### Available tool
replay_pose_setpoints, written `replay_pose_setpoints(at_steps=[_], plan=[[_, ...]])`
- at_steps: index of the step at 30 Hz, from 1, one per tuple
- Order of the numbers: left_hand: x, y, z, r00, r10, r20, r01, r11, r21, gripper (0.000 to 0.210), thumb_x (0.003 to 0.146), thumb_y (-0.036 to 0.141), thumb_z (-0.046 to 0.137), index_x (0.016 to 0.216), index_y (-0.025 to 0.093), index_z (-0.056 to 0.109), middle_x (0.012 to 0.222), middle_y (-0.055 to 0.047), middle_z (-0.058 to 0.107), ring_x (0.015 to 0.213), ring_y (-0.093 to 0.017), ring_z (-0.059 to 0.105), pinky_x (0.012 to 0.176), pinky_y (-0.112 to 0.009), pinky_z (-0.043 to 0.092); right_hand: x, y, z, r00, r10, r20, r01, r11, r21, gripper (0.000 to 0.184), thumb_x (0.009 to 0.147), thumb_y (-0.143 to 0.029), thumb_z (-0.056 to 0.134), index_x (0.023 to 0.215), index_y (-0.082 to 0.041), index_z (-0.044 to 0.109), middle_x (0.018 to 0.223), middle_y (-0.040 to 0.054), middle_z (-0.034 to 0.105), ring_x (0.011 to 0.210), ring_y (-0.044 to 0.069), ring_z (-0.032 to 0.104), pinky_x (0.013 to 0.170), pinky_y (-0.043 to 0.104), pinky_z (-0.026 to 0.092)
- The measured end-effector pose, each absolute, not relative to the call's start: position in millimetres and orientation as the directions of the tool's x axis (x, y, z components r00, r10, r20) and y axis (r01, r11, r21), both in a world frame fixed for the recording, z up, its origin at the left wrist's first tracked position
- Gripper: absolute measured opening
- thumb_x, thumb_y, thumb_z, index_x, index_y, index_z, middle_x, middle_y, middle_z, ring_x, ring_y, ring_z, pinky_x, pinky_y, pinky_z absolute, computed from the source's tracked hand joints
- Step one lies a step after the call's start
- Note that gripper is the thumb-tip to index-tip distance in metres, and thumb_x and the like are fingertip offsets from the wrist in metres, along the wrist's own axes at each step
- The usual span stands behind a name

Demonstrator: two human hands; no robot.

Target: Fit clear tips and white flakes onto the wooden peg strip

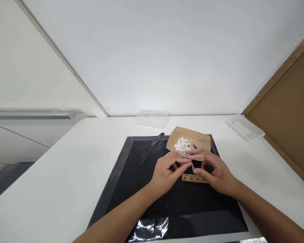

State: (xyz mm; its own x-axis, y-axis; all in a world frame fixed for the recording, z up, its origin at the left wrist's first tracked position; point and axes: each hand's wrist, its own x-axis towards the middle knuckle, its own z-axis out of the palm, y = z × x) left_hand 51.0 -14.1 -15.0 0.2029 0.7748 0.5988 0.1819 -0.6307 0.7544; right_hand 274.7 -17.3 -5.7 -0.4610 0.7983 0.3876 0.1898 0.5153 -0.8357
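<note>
My left hand (167, 170) is closed in a pinch on a small, thin, pale grey strip (192, 166). At the strip's other side, the thumb and fingertips of my right hand (214, 168) pinch it too. Both hands are close together above a black mat (131, 189). Just below them lies a narrow brown bar (188, 178) with several shiny round studs in a row; my right thumb covers its right end. Behind the fingers sits a brown paper tray (181, 133) holding a heap of small white bits (182, 144). What exactly the strip is, I cannot make out.
A dark, slim nail file-like stick (152, 147) lies on the mat to the left. A clear plastic box (151, 118) stands near the wall. At the right, a translucent tray (244, 127) with small white pieces rests beside a cardboard panel (288, 111).
</note>
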Motion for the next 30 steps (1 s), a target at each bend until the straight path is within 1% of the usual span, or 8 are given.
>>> replay_pose_setpoints(at_steps=[6,10,16,19,21,24,28,30], plan=[[51.7,-16.1,-18.9,0.205,0.825,0.526,0.168,-0.559,0.812,0.005,0.094,0.023,0.078,0.095,0.02,0.082,0.088,-0.006,0.081,0.073,-0.014,0.073,0.055,-0.017,0.054,273.2,-17.4,-6.3,-0.445,0.806,0.392,0.208,0.518,-0.829,0.035,0.096,-0.033,0.077,0.13,-0.03,0.066,0.14,0.0104,0.068,0.119,0.024,0.071,0.064,0.027,0.059],[53.1,-17.2,-17.7,0.195,0.83,0.522,0.155,-0.551,0.82,0.006,0.093,0.025,0.08,0.094,0.02,0.082,0.087,-0.006,0.081,0.07,-0.014,0.073,0.054,-0.018,0.055,271.5,-18.5,-5.3,-0.421,0.796,0.434,0.257,0.564,-0.785,0.035,0.093,-0.033,0.08,0.126,-0.03,0.067,0.137,0.0089,0.071,0.112,0.022,0.073,0.063,0.027,0.058],[54.3,-17.9,-21.5,0.18,0.865,0.467,0.125,-0.491,0.862,0.004,0.091,0.022,0.081,0.094,0.02,0.083,0.087,-0.006,0.082,0.071,-0.014,0.075,0.054,-0.018,0.054,269.9,-20.8,-4.6,-0.411,0.772,0.485,0.338,0.623,-0.705,0.034,0.095,-0.033,0.078,0.126,-0.029,0.066,0.134,0.0085,0.074,0.116,0.024,0.073,0.062,0.028,0.058],[55.2,-18.6,-23.3,0.178,0.888,0.424,0.1,-0.445,0.89,0.006,0.091,0.024,0.081,0.095,0.02,0.084,0.089,-0.007,0.083,0.073,-0.015,0.077,0.055,-0.019,0.056,270.0,-22.0,-5.0,-0.408,0.763,0.5,0.396,0.642,-0.656,0.033,0.095,-0.032,0.077,0.126,-0.03,0.065,0.135,0.0077,0.074,0.117,0.024,0.073,0.064,0.029,0.059],[56.0,-19.0,-22.9,0.182,0.901,0.395,0.076,-0.413,0.907,0.009,0.092,0.027,0.081,0.095,0.02,0.085,0.09,-0.007,0.084,0.072,-0.016,0.077,0.052,-0.019,0.056,270.1,-22.8,-5.2,-0.411,0.762,0.5,0.419,0.645,-0.638,0.033,0.096,-0.033,0.077,0.127,-0.03,0.065,0.135,0.0076,0.073,0.119,0.025,0.072,0.065,0.029,0.06],[56.9,-19.5,-20.5,0.193,0.916,0.352,0.045,-0.367,0.929,0.012,0.092,0.029,0.08,0.096,0.019,0.084,0.092,-0.008,0.084,0.072,-0.017,0.078,0.048,-0.019,0.054,270.0,-23.5,-5.1,-0.409,0.756,0.511,0.428,0.654,-0.624,0.033,0.097,-0.033,0.075,0.128,-0.029,0.065,0.135,0.0085,0.073,0.122,0.025,0.071,0.066,0.03,0.062],[56.6,-20.4,-18.2,0.218,0.929,0.3,-0.003,-0.307,0.952,0.016,0.092,0.033,0.081,0.096,0.018,0.084,0.094,-0.01,0.085,0.075,-0.019,0.08,0.045,-0.019,0.053,268.9,-23.6,-2.6,-0.402,0.749,0.526,0.433,0.662,-0.612,0.028,0.098,-0.032,0.075,0.125,-0.028,0.067,0.133,0.0087,0.074,0.122,0.025,0.071,0.066,0.03,0.063],[55.9,-20.7,-19.2,0.228,0.93,0.288,-0.028,-0.29,0.957,0.018,0.092,0.035,0.081,0.096,0.017,0.083,0.094,-0.011,0.084,0.077,-0.02,0.08,0.045,-0.019,0.053,267.7,-23.1,-0.5,-0.401,0.736,0.545,0.428,0.677,-0.599,0.025,0.098,-0.031,0.074,0.122,-0.028,0.068,0.129,0.0083,0.076,0.12,0.025,0.072,0.07,0.032,0.065]])
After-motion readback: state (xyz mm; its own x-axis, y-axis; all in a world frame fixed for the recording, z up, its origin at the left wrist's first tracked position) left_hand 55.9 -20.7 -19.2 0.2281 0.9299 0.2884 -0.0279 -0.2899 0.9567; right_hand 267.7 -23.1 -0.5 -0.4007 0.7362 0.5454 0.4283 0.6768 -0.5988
